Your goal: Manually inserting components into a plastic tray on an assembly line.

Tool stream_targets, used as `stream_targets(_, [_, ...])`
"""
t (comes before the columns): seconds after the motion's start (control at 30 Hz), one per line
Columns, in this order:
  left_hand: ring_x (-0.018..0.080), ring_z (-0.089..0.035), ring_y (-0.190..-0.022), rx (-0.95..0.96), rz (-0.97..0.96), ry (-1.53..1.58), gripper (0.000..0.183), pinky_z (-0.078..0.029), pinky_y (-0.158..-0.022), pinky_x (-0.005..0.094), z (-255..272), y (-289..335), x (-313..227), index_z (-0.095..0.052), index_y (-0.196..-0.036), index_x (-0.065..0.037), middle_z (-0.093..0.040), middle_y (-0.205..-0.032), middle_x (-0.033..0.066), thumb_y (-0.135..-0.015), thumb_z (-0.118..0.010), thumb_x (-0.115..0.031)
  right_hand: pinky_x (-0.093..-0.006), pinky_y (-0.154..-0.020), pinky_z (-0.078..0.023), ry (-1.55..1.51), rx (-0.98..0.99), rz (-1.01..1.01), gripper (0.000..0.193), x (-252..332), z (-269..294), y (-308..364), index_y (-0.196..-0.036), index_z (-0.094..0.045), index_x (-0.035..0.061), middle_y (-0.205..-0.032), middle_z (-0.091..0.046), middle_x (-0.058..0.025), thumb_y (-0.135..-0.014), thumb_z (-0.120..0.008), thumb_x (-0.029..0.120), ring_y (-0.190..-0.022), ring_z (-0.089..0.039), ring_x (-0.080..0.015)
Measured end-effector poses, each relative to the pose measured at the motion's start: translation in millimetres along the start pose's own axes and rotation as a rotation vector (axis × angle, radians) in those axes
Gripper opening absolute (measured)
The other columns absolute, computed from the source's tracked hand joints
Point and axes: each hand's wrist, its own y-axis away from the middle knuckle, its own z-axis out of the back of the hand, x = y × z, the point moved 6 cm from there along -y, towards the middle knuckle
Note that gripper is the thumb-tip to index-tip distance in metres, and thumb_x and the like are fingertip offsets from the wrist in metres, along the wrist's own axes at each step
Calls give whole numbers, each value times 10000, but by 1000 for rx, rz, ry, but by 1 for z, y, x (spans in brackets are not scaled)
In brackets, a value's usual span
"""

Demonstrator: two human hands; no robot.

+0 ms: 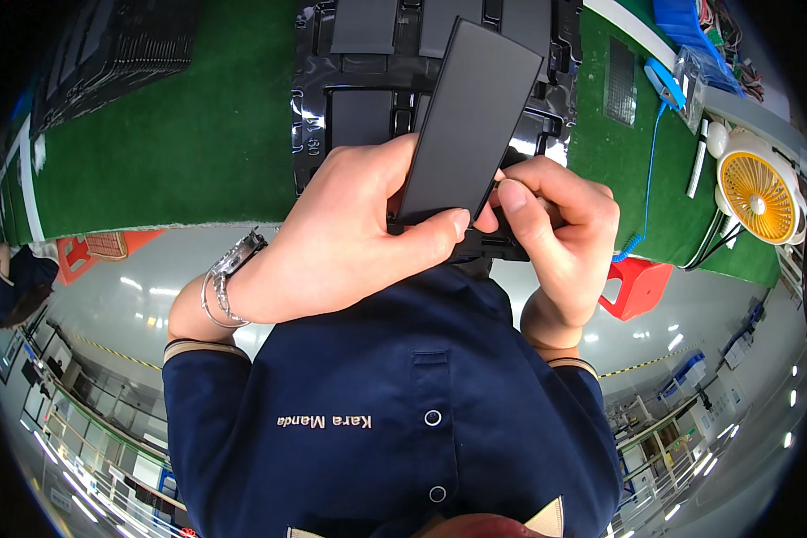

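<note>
A flat, dark rectangular panel (471,117) is tilted up over a black moulded tray (310,134). My left hand (345,220) grips the panel's lower end, its thumb lying across the bottom edge. Beside the panel's lower right edge, my right hand (565,224) is closed, thumb and forefinger pinched together. Whatever may be between those fingertips is too small to make out. Similar dark pieces lie in the tray's compartments, partly hidden behind the panel and my hands.
Black stacked trays (125,54) stand at the far left of the green mat (242,134). On the right are a yellow-and-white fan (758,199), a blue bin (695,40) with wires and a blue coiled cord (632,247). A red stool (641,289) stands below the table edge.
</note>
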Motion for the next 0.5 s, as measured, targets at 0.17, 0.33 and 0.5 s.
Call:
stream_targets(0.17, [101,-625,-862,-37,-26,14,288,-523,-777,255,-1,2,1,-562,-1187,26,-679,-981,86,-901,-568,-12,-213,-485,-396,94,-42,-13,94,0,-1,2,-810,-676,3,-639,-649,-20,-853,-690,85,-531,-540,-50])
stream_targets(0.33, [81,-611,-798,-29,-28,139,277,-495,-651,210,3,-1,2,-568,-1184,16,-682,-955,92,-922,-579,-73,-204,-492,-381,220,-214,-21,175,-12,21,2,-846,-661,-3,-646,-615,-28,-823,-758,142,-530,-509,-46])
stream_targets(0.5, [71,-597,-753,-32,6,250,259,-474,-603,193,2,0,7,-570,-1180,8,-680,-934,98,-941,-552,-90,-249,-508,-369,469,-609,-22,194,-68,80,-5,-892,-635,0,-604,-544,-30,-942,-615,187,-547,-464,-66])
